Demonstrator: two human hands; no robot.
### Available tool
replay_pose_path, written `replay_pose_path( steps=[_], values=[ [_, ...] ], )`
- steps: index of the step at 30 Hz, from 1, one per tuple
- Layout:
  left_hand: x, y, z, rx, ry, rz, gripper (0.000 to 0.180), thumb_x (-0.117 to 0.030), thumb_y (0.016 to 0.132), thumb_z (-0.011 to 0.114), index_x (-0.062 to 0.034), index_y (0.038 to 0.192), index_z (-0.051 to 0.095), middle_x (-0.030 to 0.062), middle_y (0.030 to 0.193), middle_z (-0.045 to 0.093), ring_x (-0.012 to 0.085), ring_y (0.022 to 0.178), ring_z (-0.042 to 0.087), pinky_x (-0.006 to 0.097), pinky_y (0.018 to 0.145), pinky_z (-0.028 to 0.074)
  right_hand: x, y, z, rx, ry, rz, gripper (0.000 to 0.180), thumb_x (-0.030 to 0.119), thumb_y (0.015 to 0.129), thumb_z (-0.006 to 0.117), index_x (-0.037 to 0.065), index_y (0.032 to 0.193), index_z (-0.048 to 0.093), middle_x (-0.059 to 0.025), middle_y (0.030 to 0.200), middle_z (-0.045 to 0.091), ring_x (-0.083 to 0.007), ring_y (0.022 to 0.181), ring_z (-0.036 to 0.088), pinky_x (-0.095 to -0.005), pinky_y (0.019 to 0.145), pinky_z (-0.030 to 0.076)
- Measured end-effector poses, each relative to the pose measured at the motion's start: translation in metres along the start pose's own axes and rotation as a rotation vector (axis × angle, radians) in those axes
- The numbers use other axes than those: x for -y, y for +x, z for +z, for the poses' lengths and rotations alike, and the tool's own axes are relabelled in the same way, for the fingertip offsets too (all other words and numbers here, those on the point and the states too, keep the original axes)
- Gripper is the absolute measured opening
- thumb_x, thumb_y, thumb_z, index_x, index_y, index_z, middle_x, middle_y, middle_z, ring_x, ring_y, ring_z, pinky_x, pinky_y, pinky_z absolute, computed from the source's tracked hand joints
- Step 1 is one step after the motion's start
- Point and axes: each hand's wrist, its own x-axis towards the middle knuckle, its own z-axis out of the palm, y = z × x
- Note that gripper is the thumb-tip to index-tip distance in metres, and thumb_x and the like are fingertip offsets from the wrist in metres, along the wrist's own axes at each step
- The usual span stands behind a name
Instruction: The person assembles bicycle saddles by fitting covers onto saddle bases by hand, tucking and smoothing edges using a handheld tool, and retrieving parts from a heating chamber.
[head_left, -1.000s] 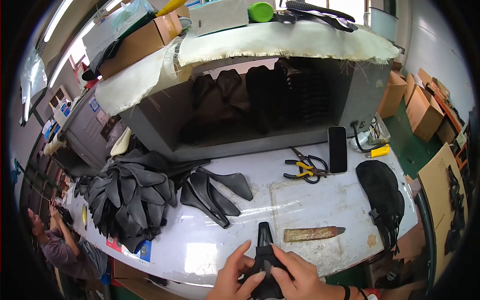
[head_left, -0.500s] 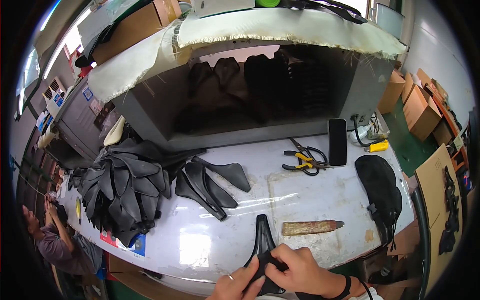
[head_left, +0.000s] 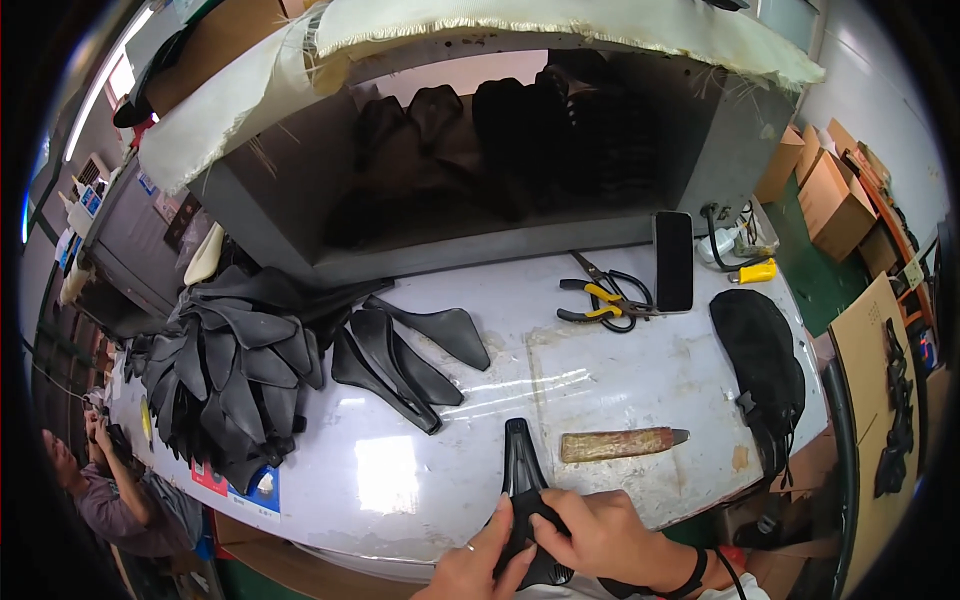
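At the front edge of the table I hold a black bicycle saddle base (head_left: 518,455), its narrow nose pointing away from me. My left hand (head_left: 475,565) grips its left side with thumb and fingers. On the right side my right hand (head_left: 600,540) is closed, its thumb and fingertips pressing black material onto the piece. The wide end is partly covered by my hands. Just beyond my right hand lies a short knife (head_left: 615,445) with a worn wooden-looking handle. Several similar loose black saddle pieces (head_left: 405,365) lie to the left, farther off.
A large heap of black saddle pieces (head_left: 235,370) covers the left. Behind stands a grey metal box (head_left: 480,250) under white cloth (head_left: 570,38). Yellow-handled pliers (head_left: 600,305) with scissors, a phone (head_left: 673,262) and a black pouch (head_left: 757,360) lie right. A person (head_left: 120,490) sits far left.
My view has shifted slightly, so the table's contents sit a little higher and farther left. Both hands remain on the saddle base, with small shifts of the fingers.
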Motion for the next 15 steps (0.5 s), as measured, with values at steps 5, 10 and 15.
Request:
replay_pose_path(
  steps=[5, 10, 15],
  values=[
    [0.004, 0.013, -0.004, -0.021, 0.052, 0.131, 0.065, -0.001, 0.093, 0.071, 0.0086, 0.15, 0.042, 0.034, 0.117, 0.067, 0.0456, 0.095, 0.072, 0.042, 0.078, 0.059, -0.006, 0.01, -0.003, 0.116, -0.063, -0.16, 0.043, 0.008, 0.087, 0.075, -0.008, 0.125, 0.062, -0.011, 0.067, 0.065, -0.0246, 0.055, 0.068, -0.0355, 0.049, 0.053],
    [0.008, 0.015, -0.002, 0.0, 0.069, 0.099, 0.062, 0.002, 0.094, 0.068, 0.006, 0.15, 0.042, 0.026, 0.111, 0.07, 0.0376, 0.088, 0.074, 0.038, 0.074, 0.059, -0.007, 0.008, 0.005, 0.024, 0.075, -0.007, 0.037, 0.01, 0.088, 0.075, -0.004, 0.121, 0.064, -0.0115, 0.07, 0.066, -0.0276, 0.055, 0.067, -0.037, 0.051, 0.053],
    [0.014, 0.022, -0.013, 0.229, -0.563, -0.37, 0.064, 0.003, 0.095, 0.068, 0.0005, 0.151, 0.039, 0.0098, 0.092, 0.063, 0.0167, 0.072, 0.064, 0.029, 0.065, 0.053, -0.015, 0.001, 0.006, 0.0, 0.194, -0.01, 0.031, 0.007, 0.095, 0.068, -0.002, 0.124, 0.06, -0.0218, 0.087, 0.065, -0.0356, 0.063, 0.065, -0.0408, 0.057, 0.053]
  ],
)
